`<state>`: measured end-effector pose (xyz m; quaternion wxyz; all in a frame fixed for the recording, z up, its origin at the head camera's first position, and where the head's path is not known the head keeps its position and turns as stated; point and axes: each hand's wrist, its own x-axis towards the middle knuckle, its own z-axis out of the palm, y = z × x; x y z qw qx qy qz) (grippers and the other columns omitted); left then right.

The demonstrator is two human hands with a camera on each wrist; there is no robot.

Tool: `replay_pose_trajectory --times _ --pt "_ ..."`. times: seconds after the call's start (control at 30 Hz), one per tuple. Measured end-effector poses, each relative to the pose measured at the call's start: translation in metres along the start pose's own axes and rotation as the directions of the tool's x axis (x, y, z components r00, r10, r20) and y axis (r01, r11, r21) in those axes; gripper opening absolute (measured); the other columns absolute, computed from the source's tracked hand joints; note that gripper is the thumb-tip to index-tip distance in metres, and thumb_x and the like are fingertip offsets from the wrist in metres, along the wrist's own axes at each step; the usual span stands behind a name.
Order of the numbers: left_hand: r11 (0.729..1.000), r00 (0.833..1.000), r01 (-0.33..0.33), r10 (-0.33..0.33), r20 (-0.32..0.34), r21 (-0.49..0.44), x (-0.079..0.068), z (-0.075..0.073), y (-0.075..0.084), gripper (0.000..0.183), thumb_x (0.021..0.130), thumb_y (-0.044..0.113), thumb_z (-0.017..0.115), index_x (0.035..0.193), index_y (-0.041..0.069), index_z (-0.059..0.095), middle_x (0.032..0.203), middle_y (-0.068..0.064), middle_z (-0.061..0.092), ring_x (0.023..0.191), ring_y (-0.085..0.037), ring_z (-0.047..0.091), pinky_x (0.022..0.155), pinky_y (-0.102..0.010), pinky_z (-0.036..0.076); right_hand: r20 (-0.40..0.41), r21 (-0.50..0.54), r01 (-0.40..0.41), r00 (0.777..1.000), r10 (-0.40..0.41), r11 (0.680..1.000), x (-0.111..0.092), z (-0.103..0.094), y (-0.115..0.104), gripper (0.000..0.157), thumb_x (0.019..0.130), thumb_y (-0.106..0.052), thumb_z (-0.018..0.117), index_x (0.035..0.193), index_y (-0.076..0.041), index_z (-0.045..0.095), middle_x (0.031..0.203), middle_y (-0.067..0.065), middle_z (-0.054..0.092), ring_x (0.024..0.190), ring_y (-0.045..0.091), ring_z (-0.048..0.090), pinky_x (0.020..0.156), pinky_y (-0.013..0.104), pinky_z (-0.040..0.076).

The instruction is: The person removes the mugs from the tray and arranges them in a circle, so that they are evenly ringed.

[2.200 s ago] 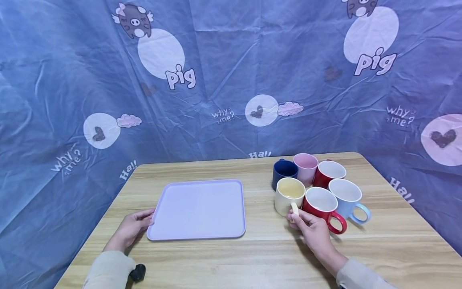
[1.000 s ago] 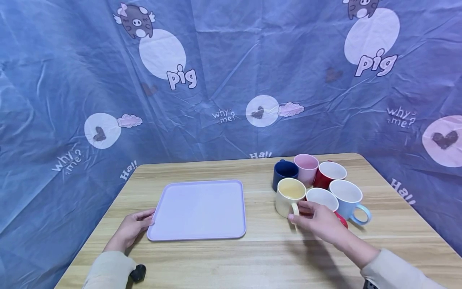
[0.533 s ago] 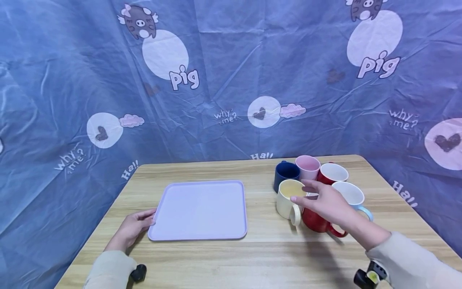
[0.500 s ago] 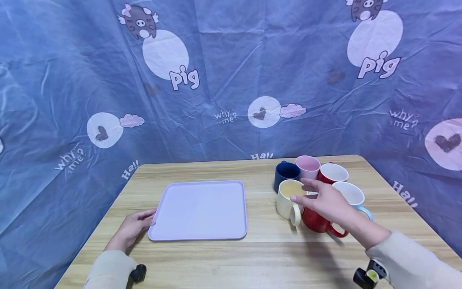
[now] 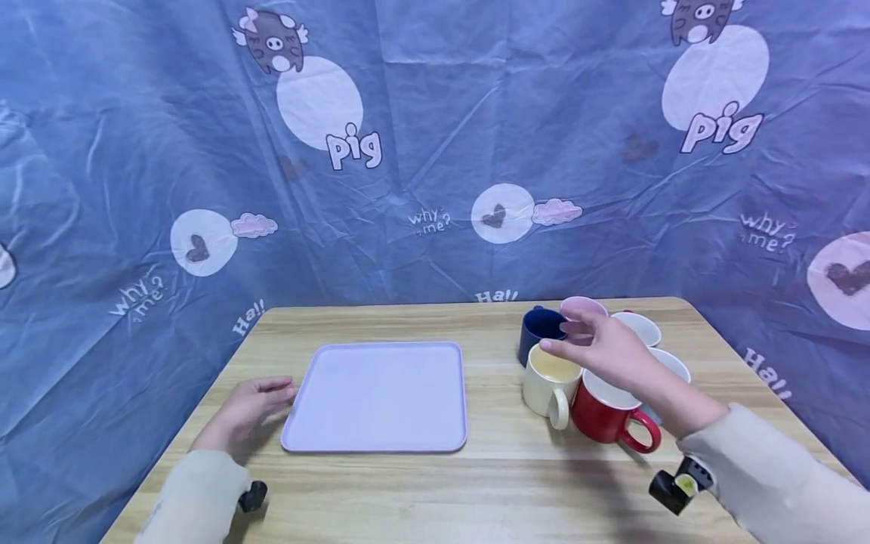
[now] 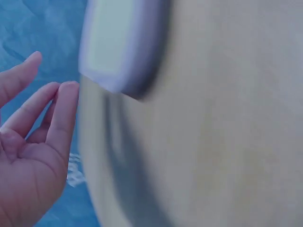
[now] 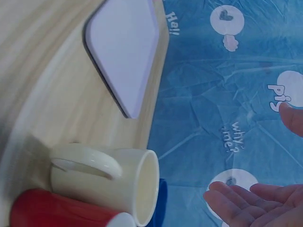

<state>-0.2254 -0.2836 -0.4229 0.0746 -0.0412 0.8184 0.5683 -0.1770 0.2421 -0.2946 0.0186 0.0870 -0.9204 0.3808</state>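
My right hand (image 5: 608,351) hovers over a cluster of mugs, fingers spread and holding nothing. Under its thumb is a cream mug (image 5: 541,394), upright, handle toward me. Beside that stands a red mug (image 5: 600,417) with a white inside. Behind are a navy mug (image 5: 532,336), a pink mug (image 5: 581,303), another white-lined mug (image 5: 640,329) and a light blue mug (image 5: 674,363), partly hidden by the hand and wrist. My left hand (image 5: 248,408) is relaxed beside the left edge of a lilac tray (image 5: 374,397); the left wrist view shows a gap between fingertips and tray.
A wood-grain table (image 5: 408,491) carries the tray on the left and the mugs on the right. A blue printed cloth (image 5: 435,136) hangs behind and at both sides. Black wrist cameras (image 5: 673,491) sit at my sleeves.
My right hand has let go of the cream mug's handle and risen up and back over the mugs. My left hand has come off the tray's edge. Mugs and tray stay put.
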Motion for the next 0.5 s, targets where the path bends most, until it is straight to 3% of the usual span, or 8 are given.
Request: replay_pose_trajectory --times 0.23,0.37,0.5 --pt "1.0 1.0 -0.007 0.006 0.017 0.029 0.001 0.008 0.051 0.069 0.096 0.034 0.058 0.14 -0.013 0.034 0.144 -0.029 0.034 0.128 -0.039 0.039 0.102 -0.039 0.042 0.031 0.026 -0.022 0.999 0.021 0.999 0.009 -0.008 -0.006 0.089 0.085 -0.054 0.065 0.144 0.003 0.032 0.136 0.027 0.047 0.122 0.043 0.046 0.086 0.047 0.053" --pt "0.998 1.0 -0.021 0.021 -0.005 0.065 0.0 0.022 0.086 0.079 0.09 0.046 0.062 0.138 -0.013 0.038 0.142 -0.028 0.038 0.128 -0.038 0.04 0.101 -0.039 0.042 0.03 0.037 -0.049 0.998 0.048 0.998 0.015 -0.012 -0.01 0.092 0.083 -0.057 0.064 0.146 0.002 0.031 0.137 0.027 0.046 0.122 0.042 0.045 0.081 0.04 0.056" --pt "0.988 0.998 -0.052 0.058 -0.035 0.144 0.0 0.042 0.121 0.081 0.086 0.054 0.062 0.136 -0.009 0.045 0.141 -0.026 0.042 0.125 -0.037 0.044 0.101 -0.041 0.043 0.006 0.031 -0.064 0.998 0.064 0.997 0.023 -0.013 -0.009 0.094 0.082 -0.058 0.065 0.147 0.0 0.03 0.137 0.026 0.046 0.118 0.04 0.051 0.063 0.033 0.055"
